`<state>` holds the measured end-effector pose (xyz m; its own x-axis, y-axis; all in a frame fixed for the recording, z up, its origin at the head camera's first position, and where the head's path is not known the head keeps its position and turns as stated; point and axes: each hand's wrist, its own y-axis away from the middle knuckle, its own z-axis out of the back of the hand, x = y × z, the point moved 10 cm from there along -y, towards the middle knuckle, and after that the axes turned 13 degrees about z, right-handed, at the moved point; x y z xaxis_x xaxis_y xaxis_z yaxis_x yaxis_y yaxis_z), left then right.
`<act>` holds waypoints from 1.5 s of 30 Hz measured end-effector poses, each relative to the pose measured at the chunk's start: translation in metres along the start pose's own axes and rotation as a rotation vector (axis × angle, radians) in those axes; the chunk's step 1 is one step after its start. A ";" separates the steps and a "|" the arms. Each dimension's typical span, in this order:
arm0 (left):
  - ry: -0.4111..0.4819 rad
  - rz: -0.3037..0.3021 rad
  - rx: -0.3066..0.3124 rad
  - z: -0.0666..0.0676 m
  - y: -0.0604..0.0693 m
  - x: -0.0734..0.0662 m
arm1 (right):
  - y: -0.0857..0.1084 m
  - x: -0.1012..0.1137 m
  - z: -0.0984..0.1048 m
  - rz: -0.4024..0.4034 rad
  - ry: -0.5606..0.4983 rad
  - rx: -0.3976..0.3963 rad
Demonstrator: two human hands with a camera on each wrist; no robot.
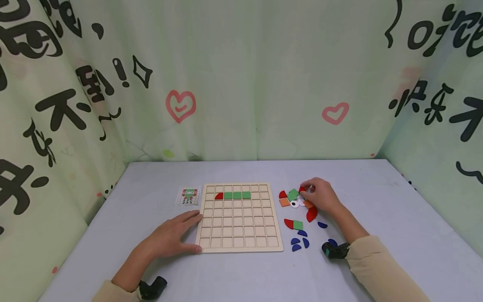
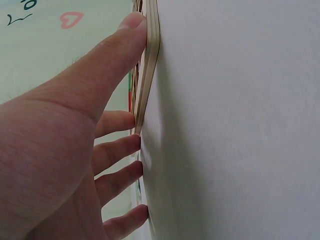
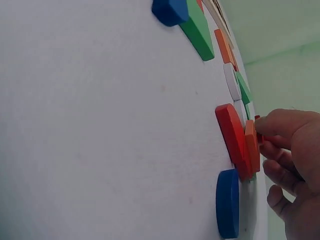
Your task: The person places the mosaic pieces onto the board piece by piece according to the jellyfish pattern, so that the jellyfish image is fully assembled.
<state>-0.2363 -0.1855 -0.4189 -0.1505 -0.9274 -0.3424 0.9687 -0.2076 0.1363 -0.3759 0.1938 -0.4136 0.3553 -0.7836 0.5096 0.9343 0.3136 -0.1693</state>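
Note:
My left hand (image 1: 167, 237) rests at the left side of a wooden grid board (image 1: 238, 230). Its thumb and fingertips touch the board's edge, with the fingers fairly straight, as the left wrist view (image 2: 55, 150) confirms. On an upper row of the board lie a red quarter-round piece (image 1: 219, 196) and three green squares (image 1: 237, 195) side by side. Over the loose pieces right of the board, my right hand (image 1: 322, 196) pinches a small red piece (image 1: 302, 189) between thumb and fingers. Its full shape is hidden by the fingers.
A picture card (image 1: 188, 196) with a gridded figure lies left of the board. Around the right hand are a green square (image 1: 292, 194), an orange square (image 1: 284, 202), a white eye disc (image 1: 294, 204) and red pieces (image 1: 311, 214). Several blue half-rounds (image 1: 296, 248) lie nearer.

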 end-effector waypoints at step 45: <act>0.004 -0.004 0.008 -0.001 0.000 0.000 | -0.017 0.075 -0.048 0.237 -0.109 0.096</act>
<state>-0.2358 -0.1851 -0.4193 -0.1534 -0.9254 -0.3465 0.9665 -0.2136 0.1424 -0.3636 0.1037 -0.4127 0.5534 -0.6216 0.5544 0.8170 0.5347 -0.2160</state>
